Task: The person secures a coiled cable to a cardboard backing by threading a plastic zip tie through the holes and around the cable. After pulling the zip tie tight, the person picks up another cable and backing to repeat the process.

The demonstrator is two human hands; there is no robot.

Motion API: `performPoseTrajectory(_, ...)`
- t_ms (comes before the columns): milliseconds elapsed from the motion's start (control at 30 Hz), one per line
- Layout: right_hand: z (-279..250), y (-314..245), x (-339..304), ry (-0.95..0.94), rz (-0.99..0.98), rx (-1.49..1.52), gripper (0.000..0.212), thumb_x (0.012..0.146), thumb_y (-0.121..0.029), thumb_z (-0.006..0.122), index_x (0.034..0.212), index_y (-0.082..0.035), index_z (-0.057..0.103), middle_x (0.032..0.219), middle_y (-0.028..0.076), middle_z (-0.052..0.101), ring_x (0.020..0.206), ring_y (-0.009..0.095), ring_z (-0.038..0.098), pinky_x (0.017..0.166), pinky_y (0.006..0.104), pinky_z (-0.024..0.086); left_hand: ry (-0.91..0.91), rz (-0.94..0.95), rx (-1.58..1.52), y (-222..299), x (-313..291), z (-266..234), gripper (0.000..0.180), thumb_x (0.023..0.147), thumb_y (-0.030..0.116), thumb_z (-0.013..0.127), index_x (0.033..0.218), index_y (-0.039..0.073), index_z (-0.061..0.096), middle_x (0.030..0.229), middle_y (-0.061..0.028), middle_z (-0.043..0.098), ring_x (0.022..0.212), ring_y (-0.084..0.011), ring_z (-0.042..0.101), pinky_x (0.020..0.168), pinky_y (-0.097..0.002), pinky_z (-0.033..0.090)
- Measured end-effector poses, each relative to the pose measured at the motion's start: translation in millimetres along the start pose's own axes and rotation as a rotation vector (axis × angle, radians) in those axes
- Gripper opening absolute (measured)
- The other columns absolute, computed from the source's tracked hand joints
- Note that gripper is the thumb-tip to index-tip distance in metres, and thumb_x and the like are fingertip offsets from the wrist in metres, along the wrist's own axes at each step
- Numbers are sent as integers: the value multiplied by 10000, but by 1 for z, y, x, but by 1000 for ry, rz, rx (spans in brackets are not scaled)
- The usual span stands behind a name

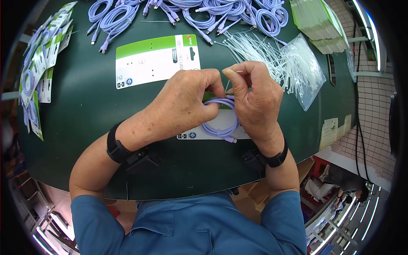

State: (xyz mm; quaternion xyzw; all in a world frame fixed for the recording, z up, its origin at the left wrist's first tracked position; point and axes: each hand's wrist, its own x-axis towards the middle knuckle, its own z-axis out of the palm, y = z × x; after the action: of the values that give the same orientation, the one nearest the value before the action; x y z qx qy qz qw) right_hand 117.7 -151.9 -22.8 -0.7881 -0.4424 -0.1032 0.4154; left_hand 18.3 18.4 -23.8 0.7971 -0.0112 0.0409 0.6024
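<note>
A lavender coiled cable [233, 128] lies on a white and green backing card [243, 135] in front of me, its plug end pointing toward me. My left hand [185, 97] is closed at the coil's upper left, thumb on the loops and index finger bent over the top. My right hand [258, 93] is at the upper right of the coil, thumb and index finger pinched on a thin white cable tie [227, 86]. Fingers hide where the tie meets the cable and card. Just beyond lies a flat backing card [159, 59] without a cable.
Loose white cable ties [255, 53] spill from a clear plastic bag [304, 72]. Several lavender cables [117, 21] lie along the far edge. Stacked cards [316, 21] stand far right; carded cables [40, 68] pile up at left. A person [346, 182] sits beyond the table [85, 110].
</note>
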Motion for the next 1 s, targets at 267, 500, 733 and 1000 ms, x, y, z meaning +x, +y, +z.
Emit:
performPoseTrajectory(267, -1, -1, 0, -17, 164, 65, 130, 1034, -44, 728, 1057, 6, 610, 898, 96, 784, 656, 102, 723, 563, 243, 581, -78, -110, 46, 7, 1, -3, 149, 820, -50, 725, 960, -40, 676, 940, -105, 767, 925, -179, 749, 904, -323, 601)
performPoseTrajectory(500, -4, -6, 1, -36, 288, 141, 122, 1051, -38, 701, 1075, 13, 593, 900, 102, 787, 662, 92, 722, 554, 234, 577, -86, -118, 42, 6, 1, -2, 150, 813, -51, 724, 957, -42, 682, 935, -109, 770, 917, -178, 747, 904, -323, 599)
performPoseTrajectory(733, -3, -6, 0, -55, 292, 225, 118, 1055, -51, 704, 1090, 20, 616, 902, 103, 787, 706, 87, 732, 582, 217, 574, -76, -110, 30, 4, -1, -2, 146, 805, -59, 716, 946, -39, 682, 929, -109, 765, 916, -176, 744, 912, -319, 600)
performPoseTrajectory(1000, -30, -9, 3, -208, 208, 278, 157, 991, -36, 764, 1139, 15, 765, 930, 93, 760, 796, 136, 735, 682, 269, 576, -8, -42, 39, -3, -4, -5, 162, 788, -1, 726, 947, -27, 716, 876, -176, 770, 835, -304, 764, 793, -390, 602)
